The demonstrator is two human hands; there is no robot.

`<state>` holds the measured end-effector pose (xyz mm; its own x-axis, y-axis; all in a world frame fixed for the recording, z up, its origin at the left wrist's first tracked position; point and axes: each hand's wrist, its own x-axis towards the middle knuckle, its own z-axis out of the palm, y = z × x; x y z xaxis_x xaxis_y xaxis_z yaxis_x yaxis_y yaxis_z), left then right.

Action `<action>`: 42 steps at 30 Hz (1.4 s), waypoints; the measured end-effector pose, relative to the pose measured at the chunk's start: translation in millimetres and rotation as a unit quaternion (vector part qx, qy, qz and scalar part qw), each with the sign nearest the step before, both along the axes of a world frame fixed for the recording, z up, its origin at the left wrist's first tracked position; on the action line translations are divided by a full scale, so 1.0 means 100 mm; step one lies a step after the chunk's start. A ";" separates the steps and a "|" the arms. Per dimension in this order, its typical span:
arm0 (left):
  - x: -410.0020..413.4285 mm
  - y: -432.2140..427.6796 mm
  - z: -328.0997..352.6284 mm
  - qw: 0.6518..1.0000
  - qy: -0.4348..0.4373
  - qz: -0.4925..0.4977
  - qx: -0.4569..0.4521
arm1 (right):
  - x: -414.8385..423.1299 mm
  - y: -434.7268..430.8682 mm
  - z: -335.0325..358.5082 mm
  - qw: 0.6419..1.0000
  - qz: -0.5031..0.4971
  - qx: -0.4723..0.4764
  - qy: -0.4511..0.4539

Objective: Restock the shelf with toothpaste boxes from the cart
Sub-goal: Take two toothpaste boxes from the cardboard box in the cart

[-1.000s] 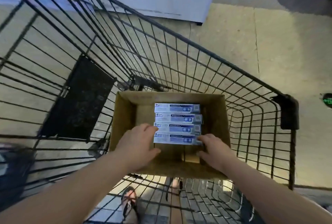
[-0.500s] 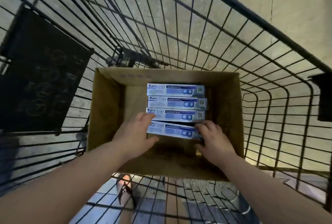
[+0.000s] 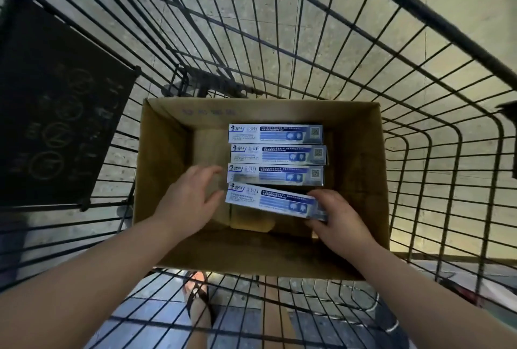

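Up comes the right end of the nearest toothpaste box [image 3: 272, 203], which now sits skewed and apart from its neighbour where half a second ago it lay square in the row! The right hand [image 3: 340, 222] has it by that right end, fingers [image 3: 328, 200] curled over the far edge and thumb tucked under the near one, a firm pinch. That box is inside the cardboard carton [image 3: 380, 180], its left end just beside the other hand, its right end swung toward the person. The left hand [image 3: 187, 203] is spread and relaxed, holding nothing, fingertips next to the left end of the 3rd box and thumb close to the left end of the tilted one; whether it touches either, I cannot tell. Behind the tilted box, 3 other toothpaste boxes [image 3: 278, 154] lie flat side by side, blue and white faces up, long sides running left to right, stacked toward the far wall of the carton. The carton's left half shows bare cardboard. The carton sits low in the black wire cart [image 3: 307, 26], close to the person's end. A dark panel [image 3: 56, 102] with faint round markings hangs on the cart's left wall. Through the wires, a speckled floor [image 3: 461, 12] shows, and below the carton a foot in a strapped sandal [image 3: 197, 301].
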<state>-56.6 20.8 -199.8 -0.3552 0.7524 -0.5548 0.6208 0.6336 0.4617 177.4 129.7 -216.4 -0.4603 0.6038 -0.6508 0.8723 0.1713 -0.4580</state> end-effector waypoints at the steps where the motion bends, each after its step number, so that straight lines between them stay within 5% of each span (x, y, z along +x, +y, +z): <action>1: -0.03 0.00 -0.01 1.000 0.001 0.014 0.008 | 0.03 0.01 0.09 1.000 -0.004 0.005 0.014; 6: -0.09 0.08 -0.12 0.998 0.012 0.051 0.027 | 0.14 0.13 0.61 0.995 -0.038 0.032 0.089; 12: 0.13 0.28 -0.40 0.998 0.021 -0.059 -0.012 | 0.10 0.39 0.79 0.978 -0.109 0.090 0.153; 24: 0.25 0.23 -0.75 0.985 0.133 -0.103 -0.045 | 0.03 0.47 0.62 0.974 -0.114 0.110 0.160; 30: 0.24 0.24 -0.41 0.999 -0.026 -0.032 0.007 | 0.07 0.38 0.69 0.975 -0.120 0.105 0.155; 42: 0.22 -0.14 1.18 0.984 -0.101 -0.126 0.070 | 0.36 -0.17 1.78 0.957 -0.182 0.122 0.189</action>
<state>-34.4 6.4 -81.7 -0.0404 0.8763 -0.4801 0.6378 0.3925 0.6627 213.0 112.7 -38.3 -0.3659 0.8817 -0.2978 0.6744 0.0307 -0.7377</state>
